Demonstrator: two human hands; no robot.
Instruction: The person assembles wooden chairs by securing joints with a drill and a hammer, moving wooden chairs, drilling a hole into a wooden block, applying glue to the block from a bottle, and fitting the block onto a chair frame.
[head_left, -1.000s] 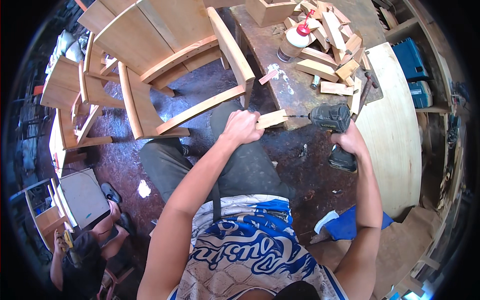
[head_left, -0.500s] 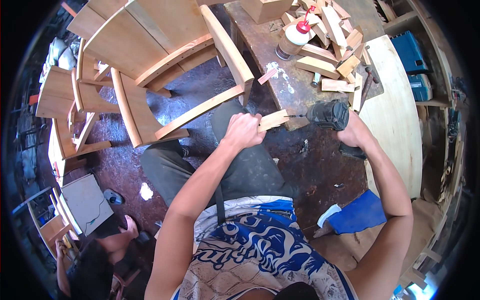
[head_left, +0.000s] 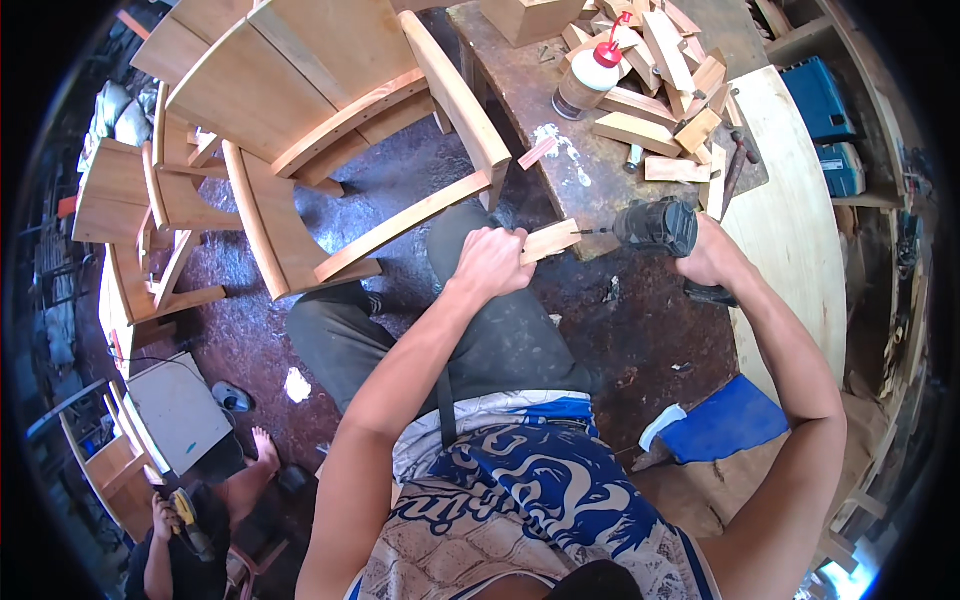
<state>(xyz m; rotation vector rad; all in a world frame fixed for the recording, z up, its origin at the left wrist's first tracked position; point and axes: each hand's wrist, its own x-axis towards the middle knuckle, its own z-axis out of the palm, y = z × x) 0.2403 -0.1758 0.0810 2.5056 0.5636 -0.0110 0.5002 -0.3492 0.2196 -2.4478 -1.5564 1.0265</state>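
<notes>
Gripping a small wooden block (head_left: pixel 548 240) at the workbench's (head_left: pixel 520 85) near edge, the left hand (head_left: pixel 490 262) steadies it end-on against the bit of a dark power drill (head_left: pixel 655 226), which the right hand (head_left: pixel 710 258) clasps; offcuts (head_left: pixel 650 70) and a glue bottle (head_left: pixel 585 85) crowd the far corner.

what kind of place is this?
Likely a woodworking shop making furniture: unfinished wooden chairs, a bench with offcuts and a glue bottle, and a drill in the right hand.

Dark workshop floor (head_left: pixel 250 330), wooden chairs (head_left: pixel 290 110)
</notes>
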